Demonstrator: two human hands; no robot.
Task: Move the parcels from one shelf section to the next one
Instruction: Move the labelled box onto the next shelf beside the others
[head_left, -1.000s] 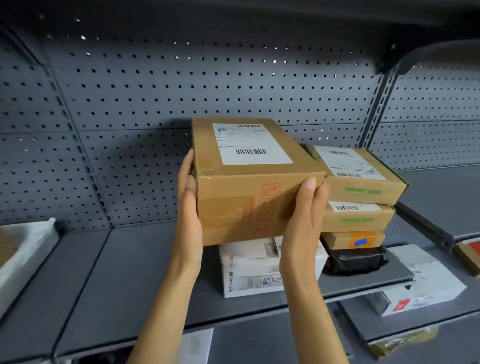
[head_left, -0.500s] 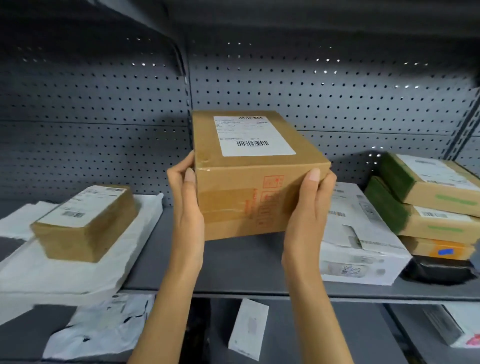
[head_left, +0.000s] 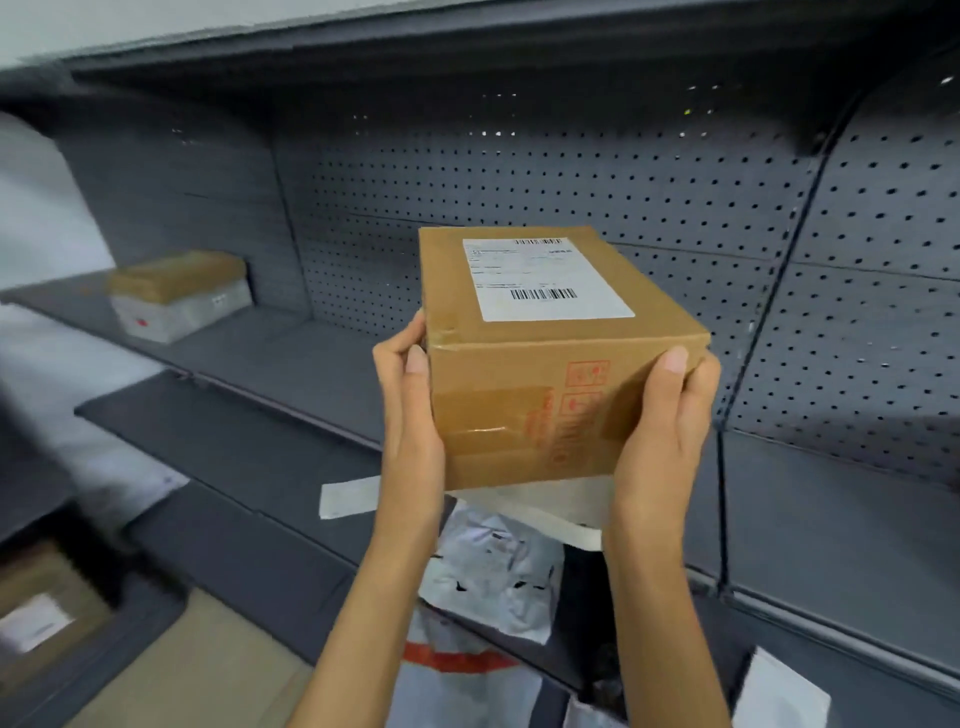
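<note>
We see, nearest to us at the bottom of the view, a lower dark grey metal shelf (head_left: 249, 566) carrying a crumpled white plastic mailer bag (head_left: 493, 577) with black marks, and below it a white bag with an orange band (head_left: 457, 670); a brown cardboard box with a white label (head_left: 36, 608) sits blurred at the lower left. Above these our two forearms rise to the brown cardboard parcel with a white barcode shipping label (head_left: 550, 358), which is held in the air in front of the shelving, above a flat white parcel (head_left: 550, 506) lying on the middle grey shelf (head_left: 234, 436). Our left hand (head_left: 410, 415) grips the parcel's left side, thumb laid up the near face, and our right hand (head_left: 660, 441) grips its right side, thumb tip at the near upper right edge; both hands are curled firmly round the box. The parcel is upright, its labelled top tipped slightly toward us, its long axis running away from us toward the shelf back, and the red printed markings on its near face read sideways. Farther off, to the left, a white box topped by a brown taped parcel (head_left: 176, 296) rests on an upper grey shelf (head_left: 291, 348). Behind everything stands the grey perforated metal back panel (head_left: 675, 197), divided by dark uprights, under a dark overhanging shelf (head_left: 519, 41).
</note>
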